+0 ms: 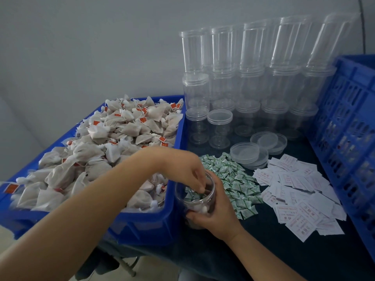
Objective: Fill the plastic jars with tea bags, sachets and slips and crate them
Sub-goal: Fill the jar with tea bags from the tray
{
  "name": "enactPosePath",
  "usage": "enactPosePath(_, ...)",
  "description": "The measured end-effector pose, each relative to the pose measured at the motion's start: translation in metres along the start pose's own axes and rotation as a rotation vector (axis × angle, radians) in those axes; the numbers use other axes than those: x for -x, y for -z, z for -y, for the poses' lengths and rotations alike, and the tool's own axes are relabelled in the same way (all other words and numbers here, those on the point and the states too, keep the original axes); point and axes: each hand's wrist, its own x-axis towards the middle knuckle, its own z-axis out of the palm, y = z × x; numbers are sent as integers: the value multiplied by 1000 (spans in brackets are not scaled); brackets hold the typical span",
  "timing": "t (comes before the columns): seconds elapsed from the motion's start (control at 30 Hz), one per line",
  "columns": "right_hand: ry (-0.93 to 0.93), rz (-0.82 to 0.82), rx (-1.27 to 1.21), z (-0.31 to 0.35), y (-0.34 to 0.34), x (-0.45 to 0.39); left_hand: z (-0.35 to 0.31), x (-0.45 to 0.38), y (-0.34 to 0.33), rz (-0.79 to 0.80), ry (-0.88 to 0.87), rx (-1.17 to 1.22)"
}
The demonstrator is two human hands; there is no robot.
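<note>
Jar (194, 197) in right grip (215, 211)

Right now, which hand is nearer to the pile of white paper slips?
The right hand. It grips the jar just left of the slips, across the green sachets. The left hand reaches into the jar's mouth, farther left.

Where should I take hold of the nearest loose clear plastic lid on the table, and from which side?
Pinch the clear round plastic lid by its low rim from above, fingers on opposite sides. It lies flat on the dark table, partly on another lid, so only the rim can be gripped. I would come from the front, as clear jars stand behind it.
</note>
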Motion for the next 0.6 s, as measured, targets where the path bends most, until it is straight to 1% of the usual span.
enactPosePath(0.07,-7,-11,1,0,-1,0,12,6,11,-84,-80,173)
enactPosePath(0.1,-8,-20,7,-1,-1,0,19,10,15,-163,-74,272)
enactPosePath(0.17,-8,-31,13,-3,-2,1,38,12,16,-375,-26,427)
enactPosePath(0.23,-5,-33,17,-5,-2,1,59,6,14,-622,64,446)
enactPosePath(0.27,-3,-32,17,-6,-2,0,70,2,12,-738,123,417)
enactPosePath(0.3,-1,-31,15,-7,-2,0,80,-1,10,-834,187,378)
enactPosePath(0.37,0,-29,15,-8,-2,0,98,-6,5,-964,309,279)
enactPosePath(0.47,0,-29,30,-9,-3,0,120,-15,-9,-1024,446,171)
enactPosePath(0.6,10,-26,54,-10,-2,0,139,-24,-21,-912,516,-4)
